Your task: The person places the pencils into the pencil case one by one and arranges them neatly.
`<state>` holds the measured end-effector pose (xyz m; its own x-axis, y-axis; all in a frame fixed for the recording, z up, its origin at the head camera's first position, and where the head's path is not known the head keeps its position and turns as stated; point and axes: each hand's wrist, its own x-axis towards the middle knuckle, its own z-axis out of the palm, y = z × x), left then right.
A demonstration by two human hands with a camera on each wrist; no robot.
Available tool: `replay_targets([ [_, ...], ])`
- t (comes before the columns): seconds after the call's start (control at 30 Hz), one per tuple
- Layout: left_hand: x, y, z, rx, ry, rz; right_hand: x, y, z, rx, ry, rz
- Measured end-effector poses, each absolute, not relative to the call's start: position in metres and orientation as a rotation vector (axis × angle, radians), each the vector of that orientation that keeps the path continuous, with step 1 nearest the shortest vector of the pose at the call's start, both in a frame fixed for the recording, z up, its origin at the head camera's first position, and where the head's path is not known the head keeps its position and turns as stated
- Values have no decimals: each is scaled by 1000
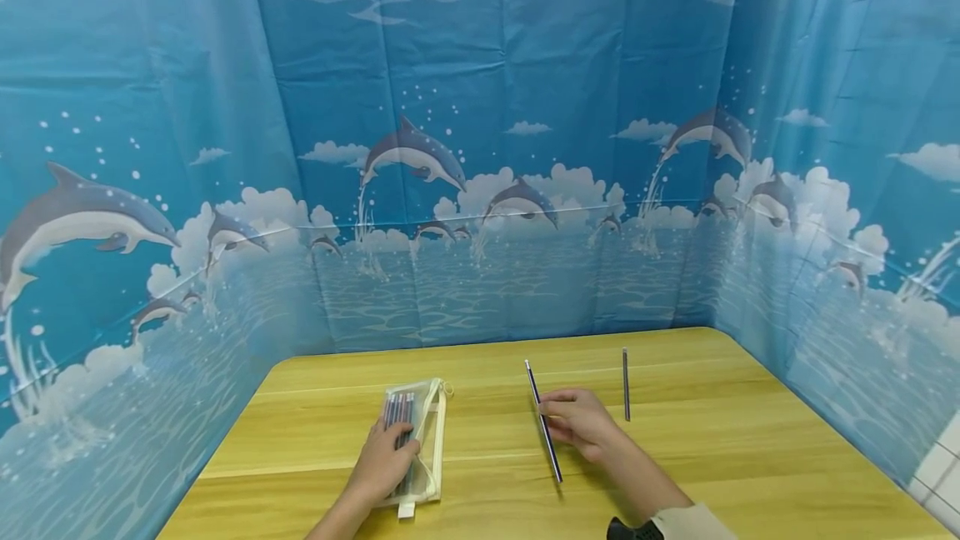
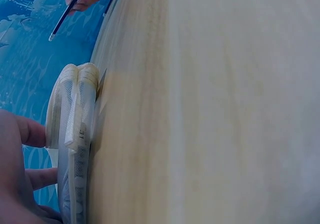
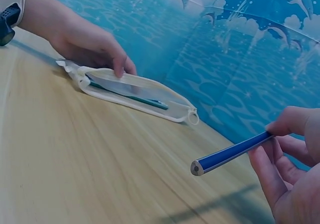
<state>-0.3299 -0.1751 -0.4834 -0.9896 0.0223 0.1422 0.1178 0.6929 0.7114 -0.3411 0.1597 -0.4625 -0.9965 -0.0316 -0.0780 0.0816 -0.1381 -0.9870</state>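
A see-through mesh pencil case with a cream zip (image 1: pixel 440 444) lies on the left of the table, several pencils (image 1: pixel 405 409) inside it. My left hand (image 1: pixel 386 458) holds the case from above, with thumb and fingers on its upper side. In the right wrist view its zipped mouth (image 3: pixel 135 106) gapes and a green pencil (image 3: pixel 150 102) shows within. To the right of the case my right hand (image 1: pixel 581 422) pinches a dark blue pencil (image 1: pixel 552 452) near its middle, raised off the table. The pencil's near end (image 3: pixel 197 168) is unsharpened.
Another dark pencil (image 1: pixel 626 390) lies on the wooden table (image 1: pixel 697 440) to the right of my right hand. A blue dolphin-print curtain (image 1: pixel 465 290) stands along the table's back and sides. White tiles (image 1: pixel 941 465) show at the lower right.
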Motion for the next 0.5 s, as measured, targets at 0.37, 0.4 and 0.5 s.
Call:
replay_targets([
  [0.37, -326, -174, -479, -119, -2785, -1182, -339, 128, -463, 16, 1913, -2353],
  [0.4, -326, -174, -478, -116, -2787, -1182, -338, 124, -463, 4, 1904, -2353],
  [0.5, -325, -174, -477, -111, -2797, -1182, -337, 113, -463, -13, 1886, -2348],
])
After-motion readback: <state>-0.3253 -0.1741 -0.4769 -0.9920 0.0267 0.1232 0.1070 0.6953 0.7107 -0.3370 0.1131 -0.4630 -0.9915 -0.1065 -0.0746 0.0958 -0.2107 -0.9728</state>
